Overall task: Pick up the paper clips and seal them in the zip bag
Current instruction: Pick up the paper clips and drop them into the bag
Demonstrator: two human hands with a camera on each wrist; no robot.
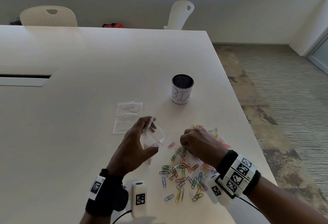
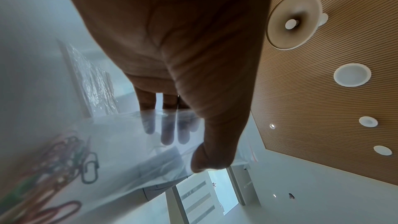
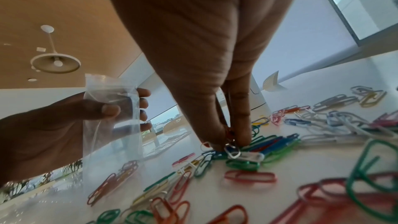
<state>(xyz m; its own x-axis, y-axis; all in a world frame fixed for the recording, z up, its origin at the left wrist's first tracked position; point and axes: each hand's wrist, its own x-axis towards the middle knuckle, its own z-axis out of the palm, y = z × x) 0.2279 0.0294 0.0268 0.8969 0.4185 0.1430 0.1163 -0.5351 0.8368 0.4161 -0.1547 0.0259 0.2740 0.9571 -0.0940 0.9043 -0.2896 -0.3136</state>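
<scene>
My left hand [image 1: 142, 140] holds a clear zip bag [image 1: 156, 136] upright above the table, thumb on one wall and fingers on the other, its mouth spread toward the right. Several coloured clips lie inside the zip bag [image 2: 120, 151] at the bottom [image 3: 112, 183]. Many coloured paper clips [image 1: 182, 176] are scattered on the white table [image 1: 88, 117] at the front right. My right hand [image 1: 184, 144] reaches down into the pile, and its fingertips [image 3: 241, 135] pinch a few paper clips [image 3: 234, 151] just to the right of the bag.
A second empty zip bag [image 1: 127, 116] lies flat beyond my left hand. A mesh cup [image 1: 182, 89] with a paper label stands further back on the right. The table's right edge [image 1: 252, 135] runs close to the clips. Two white chairs [image 1: 48, 16] stand at the far side.
</scene>
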